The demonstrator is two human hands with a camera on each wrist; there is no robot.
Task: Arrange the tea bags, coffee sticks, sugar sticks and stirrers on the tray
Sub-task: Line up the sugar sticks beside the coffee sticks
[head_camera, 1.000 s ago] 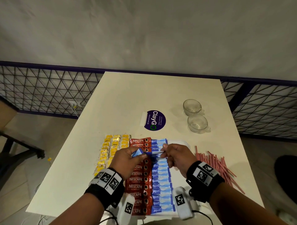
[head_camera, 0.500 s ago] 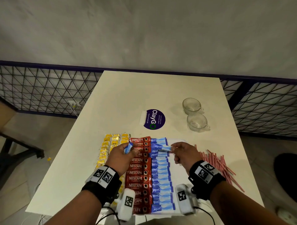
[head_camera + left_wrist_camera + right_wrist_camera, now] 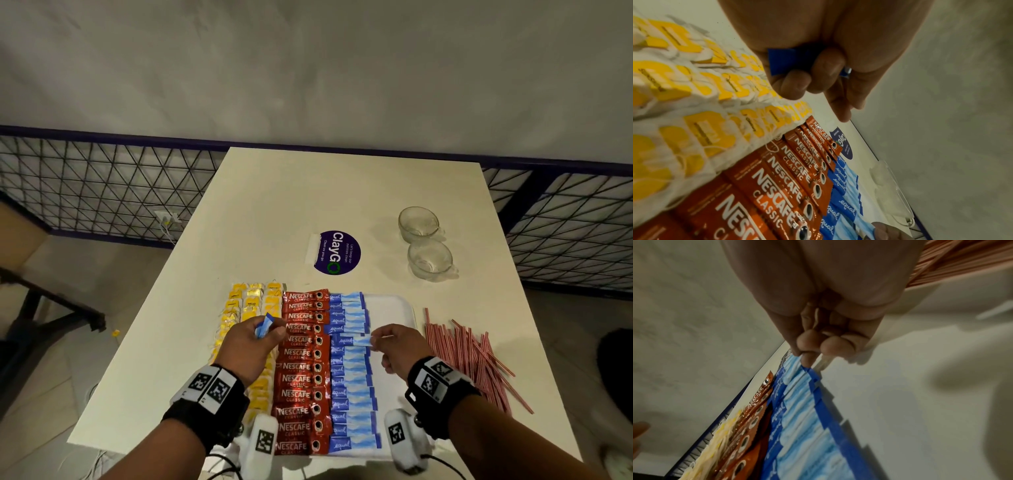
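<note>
A blue sugar stick (image 3: 352, 340) is pinched at its right end by the right hand (image 3: 400, 349) above the sugar column on the white tray (image 3: 394, 308). The left hand (image 3: 251, 346) clutches more blue sticks (image 3: 264, 326) over the coffee sticks (image 3: 301, 373). The tray's bare right strip lies just beside loose stirrers (image 3: 469, 356) on the table (image 3: 342, 192).

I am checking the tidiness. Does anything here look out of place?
Yes. The stirrers lie in a loose, crossed pile on the table, right of the tray, while the other items sit in neat columns.
</note>
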